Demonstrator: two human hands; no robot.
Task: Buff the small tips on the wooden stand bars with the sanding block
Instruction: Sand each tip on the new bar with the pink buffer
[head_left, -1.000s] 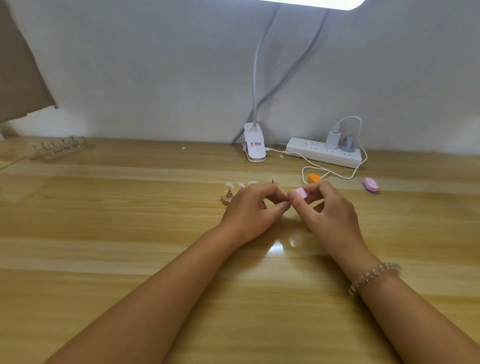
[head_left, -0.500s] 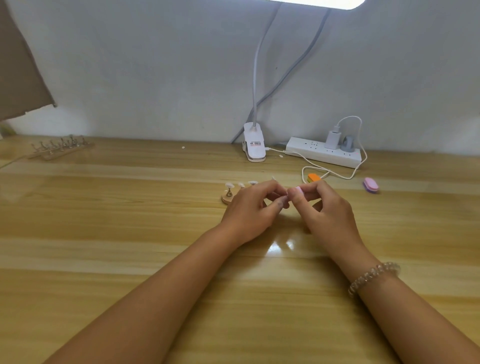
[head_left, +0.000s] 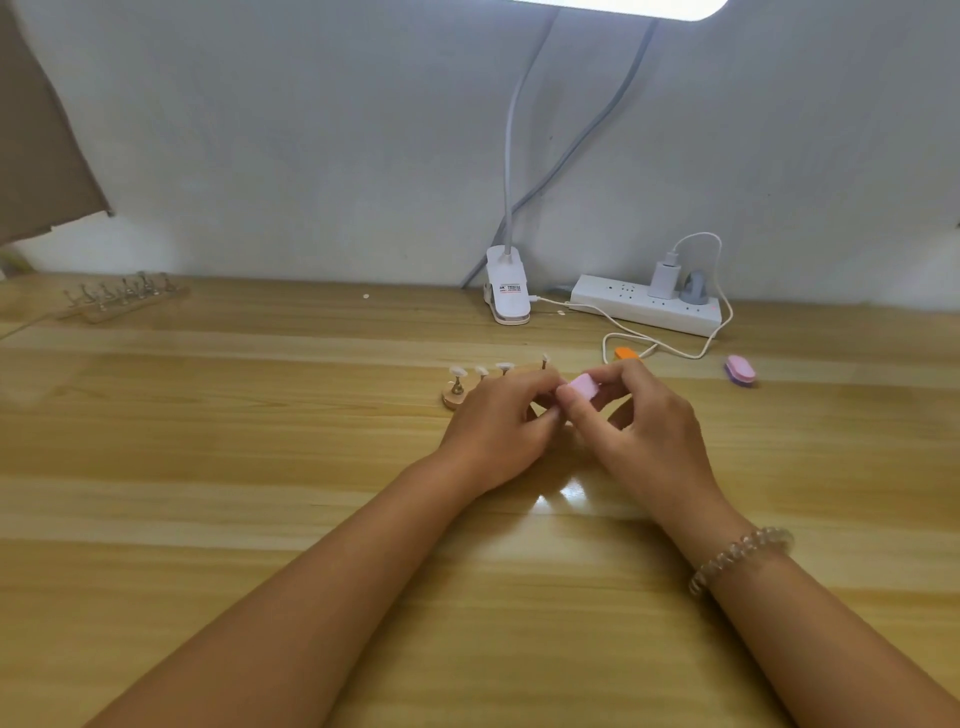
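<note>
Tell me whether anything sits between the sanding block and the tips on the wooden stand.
Only the left hand: its fingers cover the wooden stand right of centre, between the sanding block in the right hand and the three left tips. Nothing visible separates the block from the nearest tip.

the table (head_left: 208, 467) is pale wood-grain with a glossy finish, and it mirrors the lamp light in a bright patch just nearer than the wooden stand (head_left: 453, 397). the wooden stand is light, matt, unvarnished-looking wood; its pegs (head_left: 457, 385) look like shiny metal, and the tips (head_left: 457, 370) on them look like smooth white plastic. the sanding block (head_left: 584, 387), at the stand's right end, is pink, matt and foam-like. behind the stand, the lamp clip (head_left: 508, 291) and the power strip (head_left: 644, 306) are smooth white plastic. the wall (head_left: 311, 156) beyond is matt. far left of the stand, a second stand (head_left: 124, 299) shows wood with metal pegs. the bracelet (head_left: 740, 556) has clear, glossy beads.
</note>
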